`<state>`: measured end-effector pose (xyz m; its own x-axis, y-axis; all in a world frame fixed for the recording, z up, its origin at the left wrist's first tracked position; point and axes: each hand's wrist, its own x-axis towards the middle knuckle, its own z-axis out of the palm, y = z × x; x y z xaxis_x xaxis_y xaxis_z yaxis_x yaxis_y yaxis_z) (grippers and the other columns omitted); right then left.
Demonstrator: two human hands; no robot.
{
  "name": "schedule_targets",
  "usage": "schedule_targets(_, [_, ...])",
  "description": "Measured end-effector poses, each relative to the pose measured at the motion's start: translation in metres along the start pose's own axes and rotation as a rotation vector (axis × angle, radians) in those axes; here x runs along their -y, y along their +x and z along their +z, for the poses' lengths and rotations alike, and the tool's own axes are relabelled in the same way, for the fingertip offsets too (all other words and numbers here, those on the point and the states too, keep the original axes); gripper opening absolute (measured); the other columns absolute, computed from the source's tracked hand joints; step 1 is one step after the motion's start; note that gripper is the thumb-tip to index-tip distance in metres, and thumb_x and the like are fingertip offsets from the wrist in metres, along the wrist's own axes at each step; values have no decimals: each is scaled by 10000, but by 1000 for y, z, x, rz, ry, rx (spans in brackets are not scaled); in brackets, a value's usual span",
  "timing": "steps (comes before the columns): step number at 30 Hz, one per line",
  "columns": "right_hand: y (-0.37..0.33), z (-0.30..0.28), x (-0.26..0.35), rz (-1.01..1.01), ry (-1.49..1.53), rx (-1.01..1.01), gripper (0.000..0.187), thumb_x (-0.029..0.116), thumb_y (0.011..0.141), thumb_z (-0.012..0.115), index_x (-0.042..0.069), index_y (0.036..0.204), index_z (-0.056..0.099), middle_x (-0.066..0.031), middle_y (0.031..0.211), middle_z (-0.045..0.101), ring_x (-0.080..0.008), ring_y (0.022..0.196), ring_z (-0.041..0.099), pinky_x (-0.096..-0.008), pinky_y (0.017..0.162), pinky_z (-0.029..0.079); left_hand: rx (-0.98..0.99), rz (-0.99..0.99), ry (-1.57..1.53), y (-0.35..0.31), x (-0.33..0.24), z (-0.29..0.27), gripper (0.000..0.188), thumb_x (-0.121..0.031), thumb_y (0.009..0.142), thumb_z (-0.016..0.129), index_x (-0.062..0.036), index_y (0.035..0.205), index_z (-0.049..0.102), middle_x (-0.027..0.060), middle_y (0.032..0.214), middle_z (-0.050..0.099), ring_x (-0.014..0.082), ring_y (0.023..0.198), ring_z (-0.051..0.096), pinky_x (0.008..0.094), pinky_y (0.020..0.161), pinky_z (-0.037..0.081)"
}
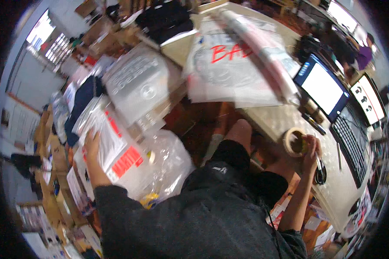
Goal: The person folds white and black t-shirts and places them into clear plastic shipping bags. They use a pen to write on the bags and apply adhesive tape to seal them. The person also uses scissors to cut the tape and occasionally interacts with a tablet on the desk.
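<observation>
My left hand [92, 149] lies on a white plastic packet [112, 142] with red print, near its left edge. The fingers look stretched out over the plastic, slightly blurred. At the right, my right hand [311, 151] is closed at the rim of a tan tape roll [288, 142] on the desk [272, 123]. Black scissor handles [320, 172] show just beside that hand. A crumpled clear plastic bag [168, 159] lies to the right of the packet, and a grey-white printed bag [136, 82] is beyond it.
Large printed translucent bags [216, 82] and a rolled plastic sheet [263, 56] cover the desk's far part. A laptop [322, 86], keyboard [352, 146], marker [314, 124] and pen [339, 156] lie at right. Cardboard boxes [101, 34] crowd the left. A person [364, 56] sits far right.
</observation>
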<state>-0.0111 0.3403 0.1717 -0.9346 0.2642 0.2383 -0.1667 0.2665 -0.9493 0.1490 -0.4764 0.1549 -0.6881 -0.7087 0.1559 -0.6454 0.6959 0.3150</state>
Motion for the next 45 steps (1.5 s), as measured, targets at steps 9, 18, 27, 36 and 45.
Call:
schedule_targets(9, [-3,7,10,-31,-134,48,373,304,1015,440,2,998,658,-105,997,686,-188,955,614,-314,893,452,-205,518,-22,71,-173,-1,412,-163,858,630,13,1225,570,207,1265,566,341,1216,509,384,1046,366])
schedule_targets(18, [4,2,8,-85,-132,74,233,177,959,500,10,967,663,-146,988,696,-255,947,664,-338,860,493,210,1260,-655,-91,-680,133,449,-310,821,662,-28,1168,626,179,1273,570,317,1223,501,406,1059,354])
schedule_targets(27, [7,0,10,-61,-66,92,166,96,914,533,1,948,664,-152,958,699,-288,952,667,-366,875,495,298,1170,113,-123,-686,155,792,-592,771,638,-79,1359,502,200,1474,369,355,1400,283,514,1138,198])
schedule_targets(36, [7,-4,5,-70,-49,84,159,96,915,543,14,959,672,-153,963,693,-290,946,667,-358,870,496,377,852,-525,-116,-580,123,626,-374,910,577,7,1378,413,221,1436,398,342,1342,378,432,1117,274])
schedule_targets(45, [6,-3,7,-50,-85,76,173,112,928,538,15,970,675,-154,947,691,-255,880,671,-327,804,508,500,-348,-1688,-75,-538,106,762,-514,909,486,-88,1478,211,182,1451,348,339,1267,436,488,1038,361])
